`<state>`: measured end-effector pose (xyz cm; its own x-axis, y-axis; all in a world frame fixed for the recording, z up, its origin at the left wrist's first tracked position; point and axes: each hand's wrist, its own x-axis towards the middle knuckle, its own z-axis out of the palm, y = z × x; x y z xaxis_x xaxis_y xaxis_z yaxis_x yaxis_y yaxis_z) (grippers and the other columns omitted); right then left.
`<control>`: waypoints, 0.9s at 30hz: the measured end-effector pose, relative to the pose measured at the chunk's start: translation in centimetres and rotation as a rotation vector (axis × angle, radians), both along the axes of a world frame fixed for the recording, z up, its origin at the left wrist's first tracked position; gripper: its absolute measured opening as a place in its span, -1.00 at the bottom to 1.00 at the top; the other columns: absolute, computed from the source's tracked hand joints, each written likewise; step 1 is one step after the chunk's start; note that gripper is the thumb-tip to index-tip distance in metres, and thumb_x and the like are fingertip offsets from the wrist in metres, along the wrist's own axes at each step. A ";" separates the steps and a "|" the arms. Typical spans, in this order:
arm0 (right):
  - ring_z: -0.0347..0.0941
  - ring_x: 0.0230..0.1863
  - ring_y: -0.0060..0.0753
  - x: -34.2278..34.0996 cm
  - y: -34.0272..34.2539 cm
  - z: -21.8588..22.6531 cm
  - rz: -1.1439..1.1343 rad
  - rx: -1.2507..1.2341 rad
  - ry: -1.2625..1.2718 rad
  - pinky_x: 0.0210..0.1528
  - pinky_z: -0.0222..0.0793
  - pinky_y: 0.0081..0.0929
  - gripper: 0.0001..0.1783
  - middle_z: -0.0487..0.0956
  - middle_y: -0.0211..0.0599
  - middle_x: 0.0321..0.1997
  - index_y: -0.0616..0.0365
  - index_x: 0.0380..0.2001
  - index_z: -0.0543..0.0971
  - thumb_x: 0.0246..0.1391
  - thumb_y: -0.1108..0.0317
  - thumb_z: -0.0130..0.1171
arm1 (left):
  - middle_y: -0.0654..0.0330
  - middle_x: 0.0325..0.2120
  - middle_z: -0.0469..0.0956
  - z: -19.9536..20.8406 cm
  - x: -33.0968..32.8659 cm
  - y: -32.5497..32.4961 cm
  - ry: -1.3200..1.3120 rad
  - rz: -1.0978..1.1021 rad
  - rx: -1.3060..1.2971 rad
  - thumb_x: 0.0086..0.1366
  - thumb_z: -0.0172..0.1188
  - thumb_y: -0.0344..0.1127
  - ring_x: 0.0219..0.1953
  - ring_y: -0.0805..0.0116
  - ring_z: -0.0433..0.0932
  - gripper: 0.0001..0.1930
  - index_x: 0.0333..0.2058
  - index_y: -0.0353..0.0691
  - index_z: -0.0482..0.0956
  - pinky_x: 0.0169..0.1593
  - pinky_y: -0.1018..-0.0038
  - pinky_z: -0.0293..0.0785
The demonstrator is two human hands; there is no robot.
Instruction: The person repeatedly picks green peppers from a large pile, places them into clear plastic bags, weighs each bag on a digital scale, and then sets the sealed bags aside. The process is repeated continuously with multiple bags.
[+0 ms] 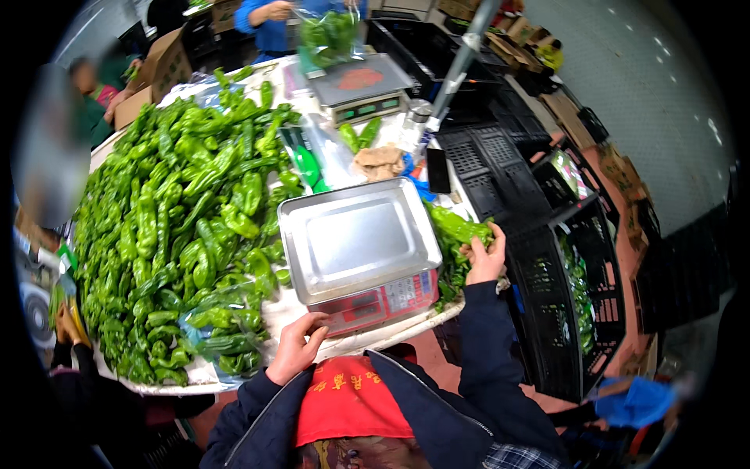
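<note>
My right hand [485, 258] grips a green pepper [461, 227] at the right side of the table, just beside a weighing scale. The scale [378, 303] has a red body and a bare metal pan [355, 234]. By its front left corner is my left hand [295, 348], fingers loosely bent and apart, holding nothing. More peppers [449, 277] lie under my right hand, against the scale's side. A large heap of green peppers [180, 203] covers the left of the table. Partly filled with peppers, a clear plastic bag [226, 332] lies at the heap's near edge.
Behind my scale stand a second scale [367, 108], a phone [438, 170] and a crumpled brown cloth [380, 162]. Across the table a person in blue [269, 31] holds a bag of peppers [328, 37]. Black crates [539, 273] line the right; a metal pole [461, 66] rises there.
</note>
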<state>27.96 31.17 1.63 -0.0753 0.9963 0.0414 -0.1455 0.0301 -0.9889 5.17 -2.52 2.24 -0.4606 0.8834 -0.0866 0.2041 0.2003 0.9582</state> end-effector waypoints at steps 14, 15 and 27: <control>0.53 -0.17 -0.30 -3.6 0.7 -1.0 0.147 0.730 -0.856 -0.08 0.44 -0.41 -0.73 0.55 -0.19 -0.04 0.24 -0.05 0.57 0.16 0.47 0.16 | 0.05 -0.41 0.46 -1.0 1.6 -7.6 0.731 0.478 -0.105 0.05 0.42 -0.33 -0.37 0.04 0.49 -0.74 -0.34 -0.24 0.52 -0.32 0.22 0.42; 0.52 -0.17 -0.35 -4.7 -0.6 0.1 0.239 0.608 -0.716 -0.08 0.43 -0.43 -0.75 0.56 -0.23 -0.09 0.26 -0.07 0.57 0.18 0.48 0.14 | 0.05 -0.41 0.42 -0.5 0.9 -7.6 0.815 0.555 -0.072 0.00 0.46 -0.35 -0.36 0.03 0.47 -0.69 -0.35 -0.25 0.49 -0.31 0.22 0.40; 0.60 -0.18 -0.06 -19.1 -23.2 0.7 1.446 0.535 -0.485 -0.15 0.52 -0.31 -0.72 0.62 -0.05 -0.12 0.21 -0.09 0.60 0.13 0.38 0.21 | -0.04 -0.50 0.40 -2.5 -3.4 -8.3 0.358 0.790 -0.016 0.22 0.18 -0.47 -0.46 -0.08 0.47 -0.91 -0.37 -0.31 0.43 -0.38 0.21 0.40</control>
